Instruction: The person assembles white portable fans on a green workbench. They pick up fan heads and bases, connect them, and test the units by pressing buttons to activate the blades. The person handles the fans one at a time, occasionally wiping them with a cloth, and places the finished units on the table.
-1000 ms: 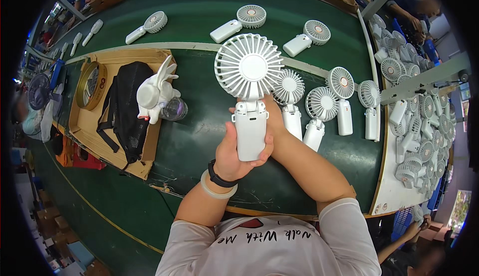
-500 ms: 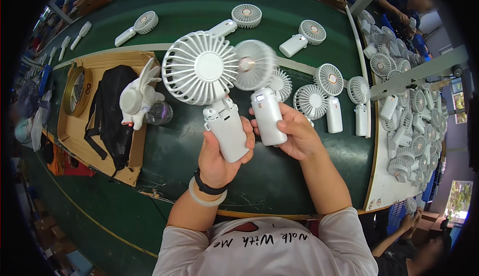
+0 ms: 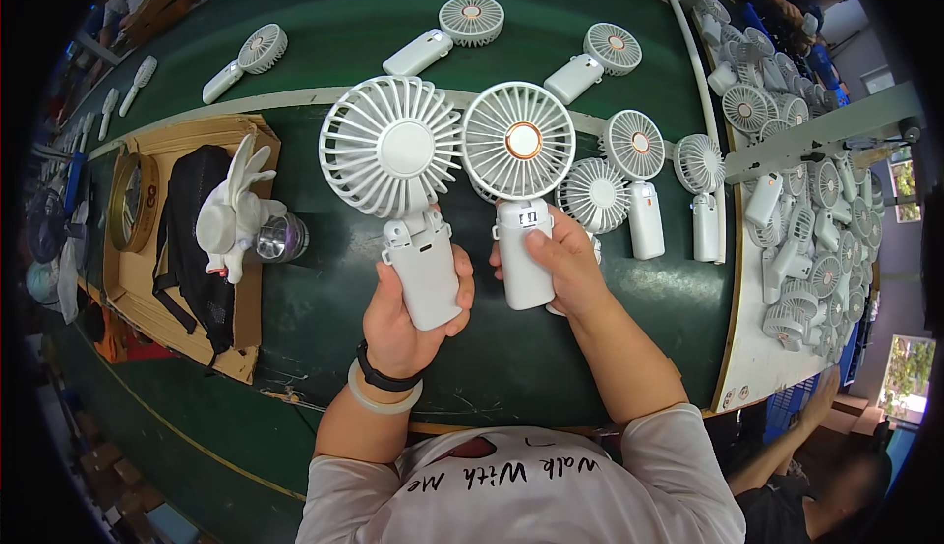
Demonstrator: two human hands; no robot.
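Observation:
My left hand (image 3: 405, 323) is wrapped round the handle of a white handheld fan (image 3: 423, 273), whose back grille faces me. Beside it, my right hand (image 3: 570, 267) grips a second white handheld fan (image 3: 526, 264), its front grille with a copper-coloured ring turned to me. The right thumb lies on the handle just below its small display. Both fans are upright and close together, their round heads nearly touching. Just right of them on the green bench stand more white fans (image 3: 634, 146), one (image 3: 595, 195) showing its back grille.
Several fans (image 3: 472, 21) lie on the green conveyor belt (image 3: 334, 13) beyond the bench. At left, a cardboard tray (image 3: 138, 269) holds a black bag (image 3: 202, 249), a tape roll (image 3: 135, 205) and a white plush toy (image 3: 231, 214). Fans crowd a white board (image 3: 742, 347) at right; other people work nearby.
The right fan's head has gone from blurred to sharp, its handle more upright. The left fan has shifted slightly left. Fans on the belt appear a little further left.

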